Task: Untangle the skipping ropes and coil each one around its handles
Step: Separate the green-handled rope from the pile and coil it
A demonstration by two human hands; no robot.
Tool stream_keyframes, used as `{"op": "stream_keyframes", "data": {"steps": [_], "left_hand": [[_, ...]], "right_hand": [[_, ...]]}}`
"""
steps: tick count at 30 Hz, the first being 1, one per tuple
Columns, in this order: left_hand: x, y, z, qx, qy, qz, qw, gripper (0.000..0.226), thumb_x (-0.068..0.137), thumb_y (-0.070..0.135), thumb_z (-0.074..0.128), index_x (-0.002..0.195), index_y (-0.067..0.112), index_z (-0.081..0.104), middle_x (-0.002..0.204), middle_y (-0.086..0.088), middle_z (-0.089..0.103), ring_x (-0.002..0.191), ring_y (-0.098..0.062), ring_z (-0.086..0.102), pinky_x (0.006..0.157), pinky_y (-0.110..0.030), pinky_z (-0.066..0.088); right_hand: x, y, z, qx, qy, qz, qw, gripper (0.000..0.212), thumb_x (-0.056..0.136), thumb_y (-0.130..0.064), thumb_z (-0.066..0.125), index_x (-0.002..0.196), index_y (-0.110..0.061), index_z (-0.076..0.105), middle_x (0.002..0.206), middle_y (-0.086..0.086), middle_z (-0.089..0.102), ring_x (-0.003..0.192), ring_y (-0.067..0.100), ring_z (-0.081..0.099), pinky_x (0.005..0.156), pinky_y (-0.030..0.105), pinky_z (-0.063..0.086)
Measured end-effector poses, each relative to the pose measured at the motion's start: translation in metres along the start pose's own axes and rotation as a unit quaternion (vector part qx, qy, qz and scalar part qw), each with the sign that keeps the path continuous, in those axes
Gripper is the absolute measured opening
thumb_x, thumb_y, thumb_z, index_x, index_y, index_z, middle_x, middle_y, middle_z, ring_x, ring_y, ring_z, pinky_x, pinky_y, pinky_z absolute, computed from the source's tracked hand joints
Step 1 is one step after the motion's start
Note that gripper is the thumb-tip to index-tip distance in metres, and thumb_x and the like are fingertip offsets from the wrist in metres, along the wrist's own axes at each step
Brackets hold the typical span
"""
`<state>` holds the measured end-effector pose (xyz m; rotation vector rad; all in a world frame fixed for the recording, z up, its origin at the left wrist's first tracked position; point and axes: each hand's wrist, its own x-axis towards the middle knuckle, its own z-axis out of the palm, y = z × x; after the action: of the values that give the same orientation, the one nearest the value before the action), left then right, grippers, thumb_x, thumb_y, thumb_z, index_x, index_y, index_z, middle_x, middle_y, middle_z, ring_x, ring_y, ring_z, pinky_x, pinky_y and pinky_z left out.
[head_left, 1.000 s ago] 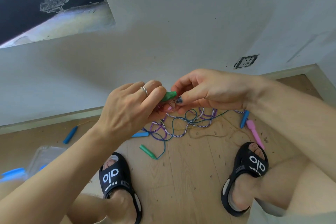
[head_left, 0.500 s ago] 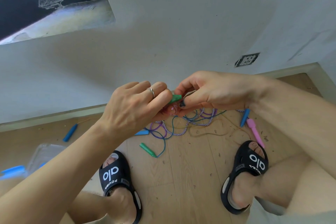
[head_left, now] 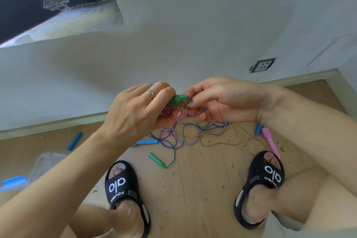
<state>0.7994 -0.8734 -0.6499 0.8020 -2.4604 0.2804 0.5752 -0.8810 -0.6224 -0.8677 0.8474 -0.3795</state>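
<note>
the left hand [head_left: 135,110] grips a green handle [head_left: 178,99]; the right hand [head_left: 222,100] pinches its tip. below them the ropes [head_left: 185,133] lie tangled on the floor: light, limp, best taken by the stiff handles.

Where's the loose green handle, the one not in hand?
In the head view, the green handle lies on the wooden floor, centre-left, ahead of the left sandal, below a blue handle.

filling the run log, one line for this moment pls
left hand: grips green handle | right hand: pinches handle end | rope tangle: on floor, not coiled
</note>
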Motion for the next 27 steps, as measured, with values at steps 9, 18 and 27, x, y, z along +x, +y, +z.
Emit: {"op": "stream_keyframes", "data": {"steps": [9, 18, 27], "left_hand": [[0.0015, -0.0035, -0.0032, -0.011, -0.008, -0.028, 1.000, 0.036, 0.097, 0.047, 0.052, 0.104, 0.012, 0.047, 0.093, -0.006, 0.061, 0.061, -0.028, 0.051, 0.051, -0.035, 0.043], [0.0017, -0.0007, -0.0004, -0.004, -0.020, -0.049, 0.999, 0.037, 0.099, 0.049, 0.047, 0.102, 0.013, 0.046, 0.089, -0.006, 0.063, 0.056, -0.027, 0.047, 0.047, -0.034, 0.040], [0.0043, 0.0034, -0.0020, -0.068, 0.014, -0.097, 0.993, 0.043, 0.098, 0.055, 0.035, 0.102, 0.014, 0.046, 0.083, -0.003, 0.059, 0.061, -0.017, 0.035, 0.051, -0.028, 0.032]], "right_hand": [[0.0013, 0.0044, 0.0067, 0.021, 0.078, -0.073, 0.994, 0.019, 0.087, 0.008, 0.057, 0.084, -0.010, 0.058, 0.080, 0.010, 0.051, 0.060, 0.013, 0.043, 0.052, 0.023, 0.034], [0.0006, 0.0062, 0.0073, -0.061, 0.104, -0.166, 0.979, 0.032, 0.083, 0.020, 0.053, 0.096, -0.009, 0.055, 0.083, 0.006, 0.058, 0.066, 0.018, 0.049, 0.057, 0.027, 0.039], [0.0056, 0.0048, 0.0055, 0.190, 0.034, -0.078, 0.978, 0.020, 0.084, 0.008, 0.055, 0.095, -0.008, 0.052, 0.079, 0.007, 0.061, 0.066, 0.015, 0.054, 0.059, 0.024, 0.052]]}}
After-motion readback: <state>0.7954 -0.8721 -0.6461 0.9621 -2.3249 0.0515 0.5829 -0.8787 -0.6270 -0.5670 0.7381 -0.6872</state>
